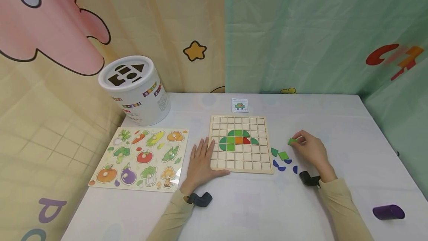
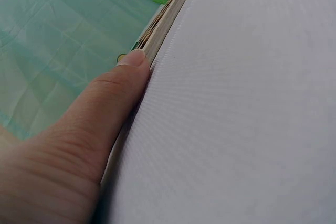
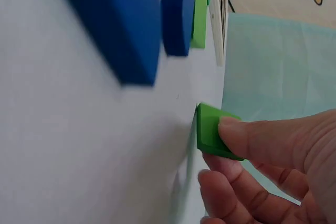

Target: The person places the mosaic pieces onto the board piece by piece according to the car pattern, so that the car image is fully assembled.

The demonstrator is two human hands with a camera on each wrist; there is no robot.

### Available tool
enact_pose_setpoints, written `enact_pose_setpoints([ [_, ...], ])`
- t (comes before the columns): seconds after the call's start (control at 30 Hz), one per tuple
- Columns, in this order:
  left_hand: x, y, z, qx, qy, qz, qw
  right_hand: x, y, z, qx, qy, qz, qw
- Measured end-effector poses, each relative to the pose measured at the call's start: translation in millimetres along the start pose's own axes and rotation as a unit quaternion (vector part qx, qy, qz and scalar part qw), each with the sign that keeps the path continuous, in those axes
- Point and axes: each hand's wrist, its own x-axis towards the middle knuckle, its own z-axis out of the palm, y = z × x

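My right hand (image 1: 312, 150) pinches a green square tile (image 3: 212, 132) between thumb and fingertips, just right of the loose pieces. The left hand (image 1: 202, 163) lies with straight fingers at the lower left corner of a wooden grid board (image 1: 220, 161). Its thumb (image 2: 113, 90) runs along the board's front edge in the left wrist view. On the grid, green squares and green curved pieces (image 1: 223, 144) surround an orange square (image 1: 239, 140) and a red curved piece (image 1: 246, 141). Beside the board lie a light green square (image 1: 283, 155), a darker green piece (image 1: 274, 152) and several blue half-round pieces (image 1: 282, 168).
A small pattern card (image 1: 240, 105) lies behind the board. To the left are a vegetable puzzle board (image 1: 153, 166) and a white bucket (image 1: 137, 96) with shaped holes in its lid. A purple cylinder (image 1: 388, 212) lies at the front right. Curtains hang behind the table.
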Motion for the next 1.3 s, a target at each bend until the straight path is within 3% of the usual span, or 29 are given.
enact_pose_setpoints([
  [0.17,0.0,0.8,-1.2,-0.002,0.001,0.002,1.0,-1.6,-14.4,2.3,0.001,0.02,-0.02,1.0],
  [0.47,-0.3,0.7,-1.1,-0.003,-0.001,0.001,1.0,3.1,-41.0,15.9,0.032,0.019,-0.066,0.997],
  [0.63,-0.7,0.1,-0.5,-0.003,0.0,0.002,1.0,5.8,-56.2,27.3,0.063,-0.003,-0.098,0.993],
  [0.9,0.1,-1.0,1.2,-0.002,-0.008,-0.001,1.0,8.6,-85.1,47.9,0.078,-0.05,-0.095,0.991],
  [1.3,0.2,-0.8,0.2,0.001,-0.005,0.001,1.0,9.9,-111.2,74.4,0.079,-0.08,-0.111,0.987],
])
